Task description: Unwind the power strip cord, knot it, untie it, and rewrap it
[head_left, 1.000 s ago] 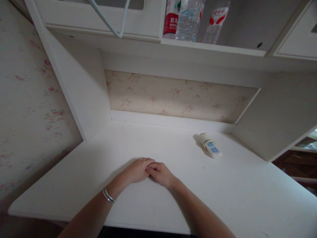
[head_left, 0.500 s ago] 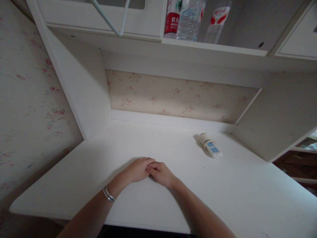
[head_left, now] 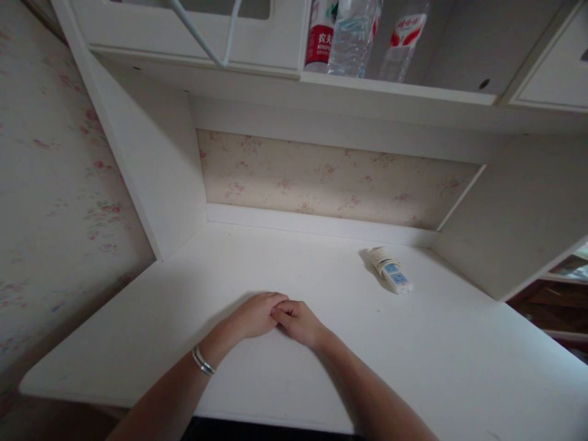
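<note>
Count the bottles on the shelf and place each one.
3 visible: a red-labelled bottle at left, a clear bottle in the middle and a red-and-white-labelled bottle at right. Others may be hidden behind.

Fingers of the left hand (head_left: 260, 315) and right hand (head_left: 301, 323) were partly hidden in their clasp. The top edge cut off the plastic bottles (head_left: 351, 40); wound cord (head_left: 380, 260) covered part of the power strip (head_left: 399, 279); objects (head_left: 572, 267) at the right edge were too blurred to identify.
</note>
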`<action>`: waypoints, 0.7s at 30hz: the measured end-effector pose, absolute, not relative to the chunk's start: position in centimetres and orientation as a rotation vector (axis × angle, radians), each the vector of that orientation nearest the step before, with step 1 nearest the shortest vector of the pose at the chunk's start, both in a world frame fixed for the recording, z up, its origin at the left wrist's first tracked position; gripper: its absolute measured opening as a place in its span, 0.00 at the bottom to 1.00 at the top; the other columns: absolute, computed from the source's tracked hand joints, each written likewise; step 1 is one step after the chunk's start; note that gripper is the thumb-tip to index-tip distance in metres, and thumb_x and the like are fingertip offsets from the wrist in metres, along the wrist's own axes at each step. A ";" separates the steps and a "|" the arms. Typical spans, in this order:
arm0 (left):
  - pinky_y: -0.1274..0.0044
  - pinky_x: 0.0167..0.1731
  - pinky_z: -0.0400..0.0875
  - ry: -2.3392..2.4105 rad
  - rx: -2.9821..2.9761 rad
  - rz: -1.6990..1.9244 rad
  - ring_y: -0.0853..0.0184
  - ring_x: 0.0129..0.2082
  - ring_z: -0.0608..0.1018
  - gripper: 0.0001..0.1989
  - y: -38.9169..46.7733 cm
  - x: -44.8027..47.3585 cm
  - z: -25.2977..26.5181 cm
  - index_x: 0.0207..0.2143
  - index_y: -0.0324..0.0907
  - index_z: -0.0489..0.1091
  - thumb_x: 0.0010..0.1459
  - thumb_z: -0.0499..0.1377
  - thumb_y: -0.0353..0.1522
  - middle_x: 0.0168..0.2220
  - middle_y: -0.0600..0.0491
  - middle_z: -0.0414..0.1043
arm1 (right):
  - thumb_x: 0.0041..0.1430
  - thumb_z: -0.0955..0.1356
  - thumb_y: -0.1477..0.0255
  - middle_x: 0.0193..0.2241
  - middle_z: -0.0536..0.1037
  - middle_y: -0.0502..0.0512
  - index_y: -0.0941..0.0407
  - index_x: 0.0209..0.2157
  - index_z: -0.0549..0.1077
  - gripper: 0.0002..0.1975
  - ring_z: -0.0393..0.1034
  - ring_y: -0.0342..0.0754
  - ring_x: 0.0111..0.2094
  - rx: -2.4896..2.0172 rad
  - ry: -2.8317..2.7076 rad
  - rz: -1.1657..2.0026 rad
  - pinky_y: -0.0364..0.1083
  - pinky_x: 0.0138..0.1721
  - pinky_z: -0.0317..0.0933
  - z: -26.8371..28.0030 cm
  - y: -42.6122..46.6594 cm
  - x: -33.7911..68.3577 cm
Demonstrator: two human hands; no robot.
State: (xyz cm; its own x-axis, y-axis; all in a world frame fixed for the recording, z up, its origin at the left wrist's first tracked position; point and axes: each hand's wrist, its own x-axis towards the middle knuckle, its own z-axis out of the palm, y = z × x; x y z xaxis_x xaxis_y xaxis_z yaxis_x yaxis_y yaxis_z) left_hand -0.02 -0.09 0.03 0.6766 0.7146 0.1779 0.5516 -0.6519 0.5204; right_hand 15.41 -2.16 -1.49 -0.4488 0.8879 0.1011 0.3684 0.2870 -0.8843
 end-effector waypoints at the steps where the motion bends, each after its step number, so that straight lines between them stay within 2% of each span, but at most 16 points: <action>1: 0.78 0.39 0.64 0.986 2.463 0.517 0.67 0.38 0.73 0.16 -0.1 0.0 0.0 0.40 0.45 0.69 0.50 0.50 0.24 0.38 0.55 0.73 | 0.58 0.60 0.65 0.18 0.59 0.45 0.57 0.18 0.64 0.17 0.53 0.39 0.23 -1.122 -1.957 1.111 0.40 0.25 0.49 -1.5 -2.1 15.4; 21: 0.77 0.41 0.64 0.981 2.456 0.514 0.66 0.39 0.73 0.18 -0.2 0.0 0.3 0.42 0.45 0.69 0.50 0.50 0.23 0.40 0.54 0.73 | 0.58 0.60 0.66 0.19 0.60 0.45 0.57 0.19 0.64 0.17 0.54 0.39 0.24 -1.099 -1.963 1.086 0.40 0.26 0.50 -1.8 -2.1 15.5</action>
State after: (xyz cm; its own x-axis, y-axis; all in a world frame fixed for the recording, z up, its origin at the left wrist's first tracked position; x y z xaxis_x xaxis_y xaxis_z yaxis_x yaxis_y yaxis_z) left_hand 0.02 -0.22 0.33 0.6784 0.7139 0.1734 0.5487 -0.6493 0.5266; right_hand 15.46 -2.08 -1.79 -0.4519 0.8830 0.1269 0.3616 0.3114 -0.8788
